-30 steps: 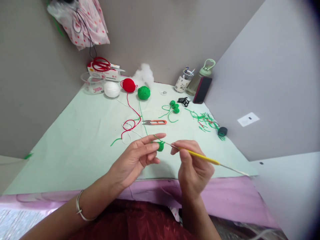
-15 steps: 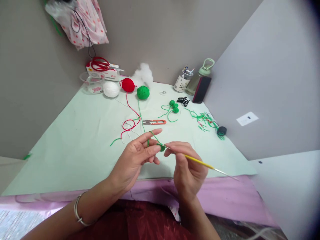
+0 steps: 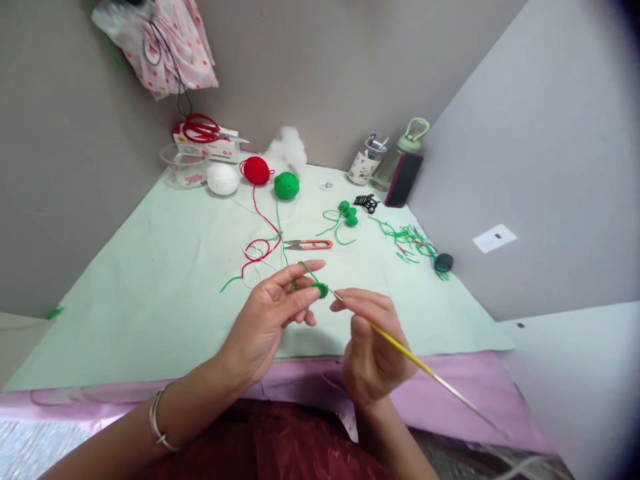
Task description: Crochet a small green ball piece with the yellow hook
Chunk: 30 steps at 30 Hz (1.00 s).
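Between the thumb and fingers of my left hand [image 3: 280, 300] a small green crochet piece [image 3: 321, 290] is pinched. Green yarn [image 3: 311, 272] loops over the raised index finger of that hand, and its strand runs back toward the green yarn ball [image 3: 287, 186]. My right hand [image 3: 373, 340] grips a crochet hook [image 3: 400, 345] with a yellow handle and metal ends. The hook's tip is at the right edge of the green piece; whether it sits inside a stitch I cannot tell. Just beyond my hands lie orange thread snips [image 3: 315, 245].
A red yarn ball [image 3: 257, 171] and a white one [image 3: 223, 180] stand at the back left, near red scissors [image 3: 201, 129] on a box. Small green balls [image 3: 348, 212], a black hair claw [image 3: 367, 203], yarn scraps [image 3: 410, 239] and a bottle [image 3: 395, 160] are to the right.
The hook has tilted more steeply, its rear end swinging down and to the right. My right hand has turned slightly with it. My left hand keeps its hold on the green piece.
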Each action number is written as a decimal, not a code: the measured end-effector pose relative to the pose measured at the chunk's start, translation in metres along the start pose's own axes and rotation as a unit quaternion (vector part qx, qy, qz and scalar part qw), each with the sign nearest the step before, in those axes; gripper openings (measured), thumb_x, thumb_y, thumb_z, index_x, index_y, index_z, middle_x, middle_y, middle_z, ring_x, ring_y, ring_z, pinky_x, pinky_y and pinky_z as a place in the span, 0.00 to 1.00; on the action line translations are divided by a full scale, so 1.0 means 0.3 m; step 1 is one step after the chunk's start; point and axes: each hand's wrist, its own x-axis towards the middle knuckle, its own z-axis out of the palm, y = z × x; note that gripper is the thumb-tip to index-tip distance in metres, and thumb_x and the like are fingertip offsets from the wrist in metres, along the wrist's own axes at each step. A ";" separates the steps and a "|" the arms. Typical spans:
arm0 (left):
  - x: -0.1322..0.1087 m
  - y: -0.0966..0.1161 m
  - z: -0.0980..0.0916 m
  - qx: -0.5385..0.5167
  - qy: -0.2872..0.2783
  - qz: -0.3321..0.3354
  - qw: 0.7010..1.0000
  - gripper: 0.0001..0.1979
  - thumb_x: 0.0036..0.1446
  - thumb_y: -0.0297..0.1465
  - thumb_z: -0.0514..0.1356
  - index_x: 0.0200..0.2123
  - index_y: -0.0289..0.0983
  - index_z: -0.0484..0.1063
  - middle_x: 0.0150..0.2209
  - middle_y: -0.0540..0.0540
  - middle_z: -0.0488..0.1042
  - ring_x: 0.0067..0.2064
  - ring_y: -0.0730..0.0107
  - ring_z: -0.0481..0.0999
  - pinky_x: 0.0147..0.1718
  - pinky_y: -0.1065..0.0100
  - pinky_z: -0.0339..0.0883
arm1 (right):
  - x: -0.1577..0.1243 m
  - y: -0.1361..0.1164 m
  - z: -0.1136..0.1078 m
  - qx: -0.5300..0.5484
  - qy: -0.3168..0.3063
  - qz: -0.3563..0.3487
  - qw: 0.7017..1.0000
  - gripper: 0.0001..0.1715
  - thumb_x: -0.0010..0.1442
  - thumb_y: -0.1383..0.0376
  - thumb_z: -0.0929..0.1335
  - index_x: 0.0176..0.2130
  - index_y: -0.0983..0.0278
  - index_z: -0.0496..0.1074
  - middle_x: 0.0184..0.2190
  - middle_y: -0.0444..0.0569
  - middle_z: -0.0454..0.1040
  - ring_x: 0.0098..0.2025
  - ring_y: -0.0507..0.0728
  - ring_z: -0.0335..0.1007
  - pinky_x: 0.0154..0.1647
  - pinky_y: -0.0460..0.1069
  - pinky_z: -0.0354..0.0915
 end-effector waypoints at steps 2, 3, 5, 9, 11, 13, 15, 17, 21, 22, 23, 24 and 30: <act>-0.001 0.000 -0.001 -0.001 0.000 0.000 1.000 0.17 0.54 0.30 0.76 0.48 0.42 0.87 0.32 0.54 0.71 0.25 0.83 0.63 0.29 0.74 0.70 | 0.009 -0.002 0.000 0.014 0.001 0.025 1.000 0.14 0.73 0.70 0.65 0.48 0.59 0.80 0.38 0.49 0.83 0.41 0.58 0.81 0.39 0.55 0.78; -0.001 -0.002 -0.002 0.000 -0.001 0.002 1.000 0.16 0.54 0.30 0.76 0.48 0.42 0.87 0.32 0.54 0.71 0.25 0.83 0.62 0.29 0.74 0.69 | 0.012 -0.004 0.000 0.012 0.004 0.032 0.999 0.14 0.73 0.70 0.65 0.47 0.59 0.80 0.37 0.49 0.83 0.40 0.58 0.80 0.39 0.55 0.77; -0.002 -0.011 -0.007 0.007 -0.004 0.008 1.000 0.15 0.55 0.29 0.75 0.47 0.42 0.87 0.33 0.54 0.70 0.25 0.83 0.62 0.29 0.74 0.69 | 0.014 -0.005 0.000 -0.004 0.012 0.031 0.999 0.14 0.73 0.71 0.65 0.47 0.59 0.80 0.36 0.48 0.83 0.38 0.58 0.80 0.38 0.55 0.77; -0.001 -0.028 -0.014 0.020 -0.015 0.016 1.000 0.14 0.57 0.29 0.74 0.47 0.44 0.88 0.34 0.53 0.70 0.26 0.83 0.63 0.29 0.75 0.69 | 0.001 -0.004 0.004 -0.043 0.020 -0.006 0.999 0.15 0.72 0.72 0.66 0.50 0.59 0.80 0.39 0.50 0.83 0.41 0.58 0.81 0.39 0.55 0.78; 0.000 -0.029 -0.012 0.021 -0.022 0.012 0.999 0.13 0.57 0.30 0.74 0.47 0.45 0.88 0.34 0.53 0.70 0.26 0.84 0.63 0.30 0.75 0.69 | -0.002 -0.004 0.007 -0.040 0.019 -0.012 0.999 0.15 0.72 0.72 0.67 0.51 0.58 0.80 0.42 0.51 0.83 0.42 0.58 0.81 0.38 0.55 0.78; 0.001 -0.025 -0.008 0.021 -0.023 0.009 0.999 0.13 0.57 0.30 0.74 0.46 0.45 0.88 0.34 0.53 0.70 0.26 0.84 0.63 0.29 0.75 0.69 | 0.001 -0.005 0.010 -0.013 0.019 0.003 1.000 0.14 0.73 0.70 0.66 0.50 0.58 0.80 0.40 0.50 0.83 0.41 0.58 0.81 0.38 0.55 0.77; 0.001 -0.019 -0.004 0.020 -0.015 0.014 1.000 0.14 0.56 0.30 0.75 0.46 0.45 0.88 0.34 0.54 0.70 0.26 0.83 0.63 0.29 0.74 0.68 | 0.009 -0.007 0.011 0.020 0.025 0.025 0.999 0.13 0.74 0.69 0.65 0.47 0.59 0.80 0.36 0.49 0.82 0.38 0.57 0.79 0.37 0.56 0.76; 0.002 -0.016 -0.004 0.021 -0.007 0.019 1.000 0.14 0.56 0.30 0.75 0.46 0.45 0.88 0.35 0.53 0.70 0.26 0.83 0.64 0.28 0.74 0.68 | 0.016 -0.009 0.012 0.039 0.036 0.043 0.998 0.13 0.74 0.68 0.64 0.46 0.60 0.80 0.34 0.48 0.81 0.35 0.57 0.78 0.35 0.56 0.75; 0.004 -0.022 -0.010 0.030 -0.011 0.017 0.999 0.12 0.57 0.30 0.74 0.46 0.44 0.88 0.36 0.53 0.71 0.27 0.82 0.65 0.29 0.73 0.68 | 0.020 -0.012 0.012 0.013 0.053 0.042 0.998 0.13 0.73 0.70 0.65 0.46 0.60 0.79 0.34 0.47 0.81 0.35 0.57 0.77 0.34 0.56 0.74; 0.005 -0.025 -0.011 0.033 -0.012 0.017 0.999 0.12 0.57 0.30 0.74 0.46 0.44 0.88 0.36 0.53 0.72 0.27 0.82 0.65 0.30 0.73 0.68 | 0.019 -0.011 0.012 0.001 0.056 0.033 0.998 0.13 0.73 0.70 0.65 0.46 0.60 0.79 0.33 0.47 0.81 0.36 0.58 0.78 0.35 0.56 0.74; 0.005 -0.028 -0.012 0.034 -0.014 0.018 0.999 0.12 0.58 0.29 0.74 0.46 0.44 0.88 0.36 0.53 0.72 0.27 0.82 0.65 0.30 0.73 0.68 | 0.019 -0.010 0.012 -0.008 0.057 0.024 0.998 0.13 0.73 0.70 0.65 0.47 0.60 0.80 0.33 0.47 0.81 0.37 0.58 0.78 0.36 0.56 0.75; 0.004 -0.029 -0.011 0.033 -0.016 0.017 0.999 0.12 0.58 0.29 0.74 0.46 0.44 0.88 0.36 0.53 0.72 0.27 0.83 0.64 0.29 0.74 0.68 | 0.017 -0.008 0.013 -0.013 0.055 0.017 0.998 0.13 0.73 0.71 0.65 0.47 0.60 0.80 0.33 0.47 0.81 0.37 0.57 0.78 0.37 0.55 0.75; -0.002 -0.017 0.003 0.010 -0.019 -0.011 1.000 0.24 0.56 0.27 0.75 0.56 0.41 0.82 0.33 0.55 0.73 0.24 0.84 0.65 0.28 0.74 0.70 | 0.003 0.007 0.010 0.023 0.007 0.058 0.998 0.14 0.73 0.69 0.67 0.49 0.57 0.81 0.43 0.49 0.84 0.46 0.58 0.81 0.43 0.55 0.77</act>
